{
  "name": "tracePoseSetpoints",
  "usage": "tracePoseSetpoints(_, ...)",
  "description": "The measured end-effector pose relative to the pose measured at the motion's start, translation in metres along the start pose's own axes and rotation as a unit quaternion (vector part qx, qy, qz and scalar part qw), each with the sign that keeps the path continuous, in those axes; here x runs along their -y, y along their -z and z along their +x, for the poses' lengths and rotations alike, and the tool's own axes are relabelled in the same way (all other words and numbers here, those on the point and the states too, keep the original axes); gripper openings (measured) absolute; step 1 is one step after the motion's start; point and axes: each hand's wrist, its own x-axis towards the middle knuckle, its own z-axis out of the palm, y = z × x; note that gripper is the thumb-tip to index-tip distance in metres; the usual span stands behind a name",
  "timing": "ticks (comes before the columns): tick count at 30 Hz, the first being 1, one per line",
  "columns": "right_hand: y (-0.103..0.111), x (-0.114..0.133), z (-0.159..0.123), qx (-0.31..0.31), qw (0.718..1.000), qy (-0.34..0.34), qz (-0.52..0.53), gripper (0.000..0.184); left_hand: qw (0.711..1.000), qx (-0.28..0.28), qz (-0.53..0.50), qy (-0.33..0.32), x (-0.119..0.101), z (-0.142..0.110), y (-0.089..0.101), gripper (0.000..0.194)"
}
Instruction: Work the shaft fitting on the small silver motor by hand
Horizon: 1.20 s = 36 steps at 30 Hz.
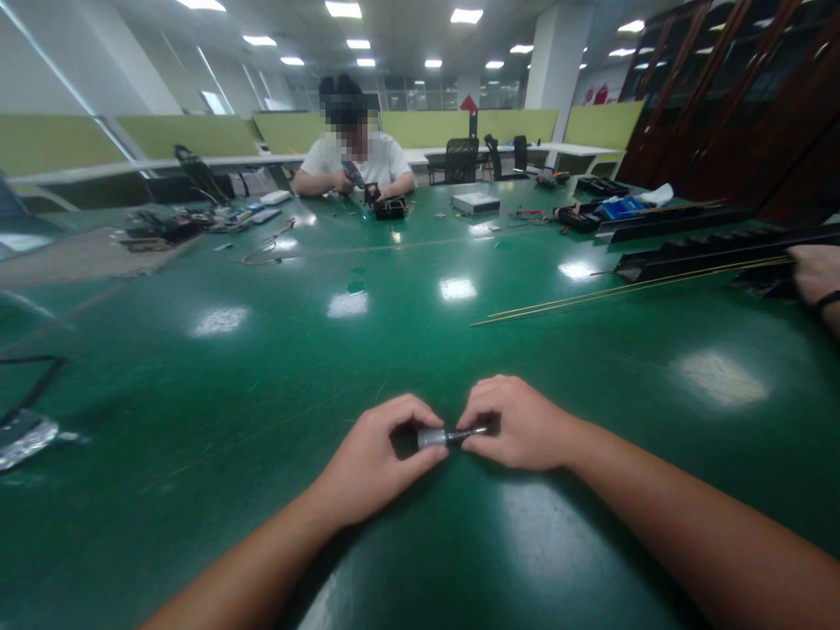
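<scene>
Low in the middle of the view, a small silver-grey cylinder with a thin dark shaft (431, 437) lies level between my two hands. My left hand (384, 446) pinches the grey cylinder between thumb and fingertips. The dark shaft, which ends in a thin bright tip, runs into the fingers of my right hand (518, 426), whose thumb and forefinger close around it. Both hands are low over the green table (262, 367), fingertips close together. The exact kind of part is too small to tell.
Thin brass-coloured rods (557, 304) and black rails (689, 249) lie at right, near another person's hand (817, 273). A seated co-worker (354, 162) handles a dark tool across the table. Cluttered parts (164, 223) lie far left; a silver box (476, 204) stands at the back.
</scene>
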Motion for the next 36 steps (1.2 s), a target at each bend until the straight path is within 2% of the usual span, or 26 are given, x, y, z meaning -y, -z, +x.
tracePoseSetpoints(16, 0.013, -0.006, -0.003, 0.025, 0.999, -0.03, 0.002, 0.004, 1.0, 0.004, 0.006, 0.004, -0.001, -0.001, 0.001, 0.01)
tracePoseSetpoints(29, 0.037, -0.023, -0.011, 0.074, 0.988, -0.122, 0.055, 0.009, 1.0, 0.003, 0.011, 0.001, -0.002, -0.002, 0.001, 0.012)
tracePoseSetpoints(36, 0.036, -0.022, -0.011, 0.088, 0.987, -0.112, 0.075, 0.011, 1.0, 0.006, 0.006, 0.003, -0.001, -0.003, 0.002, 0.011)
